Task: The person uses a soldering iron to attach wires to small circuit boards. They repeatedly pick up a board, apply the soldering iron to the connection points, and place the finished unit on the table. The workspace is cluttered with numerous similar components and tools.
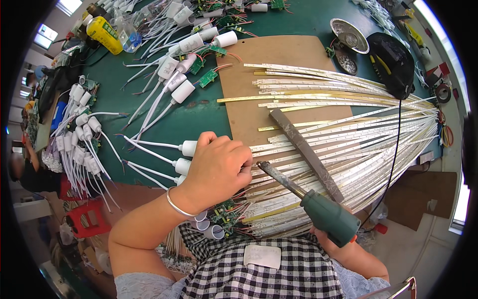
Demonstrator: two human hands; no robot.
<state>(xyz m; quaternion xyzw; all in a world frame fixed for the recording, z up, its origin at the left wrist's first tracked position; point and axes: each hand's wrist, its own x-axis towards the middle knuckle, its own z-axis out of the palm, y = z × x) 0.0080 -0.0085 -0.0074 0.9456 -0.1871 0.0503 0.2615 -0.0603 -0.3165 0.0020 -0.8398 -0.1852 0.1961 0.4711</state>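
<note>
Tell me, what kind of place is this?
It looks like a workshop or small factory for electrical things. The clues are the soldering iron in the right hand, the many long strips, and the heaps of green circuit boards.

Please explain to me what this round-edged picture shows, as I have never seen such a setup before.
There is no robot here: these are a person's bare hands, seen from above by a wide camera worn on the head, which bends straight edges near the rim. The right hand holds a green soldering iron, its tip close to the left hand, whose fingers curl at the strip ends; what they pinch is hidden. On the green table lie a brown board, fanned strips under a dark bar, and white caps with wires.
</note>
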